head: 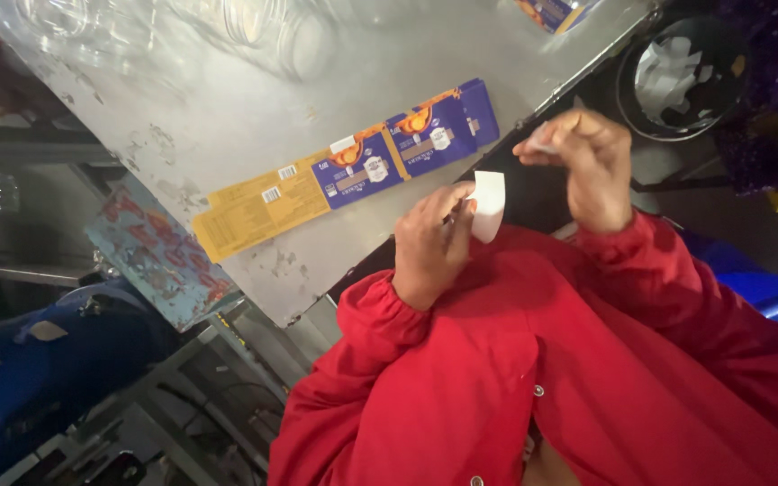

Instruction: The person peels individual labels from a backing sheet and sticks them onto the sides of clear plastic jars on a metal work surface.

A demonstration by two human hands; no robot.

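Red jacket sleeves [587,360] cover my arms below both hands, my left hand [431,243] closed on a small white paper slip [488,205], my right hand [583,166] pinching a tiny pale scrap [540,142], with the flattened blue-and-yellow cardboard carton [353,171] lying on the grey metal table [227,99] just beyond my left hand.

We observe a red long-sleeved jacket [587,378] covering both arms and the torso. Each sleeve ends in a gathered, elasticated cuff [375,301] at the wrist. Small round metal snap fasteners [538,391] sit along the front closure. The fabric appears smooth and lightly creased. Both hands are bare, without gloves.
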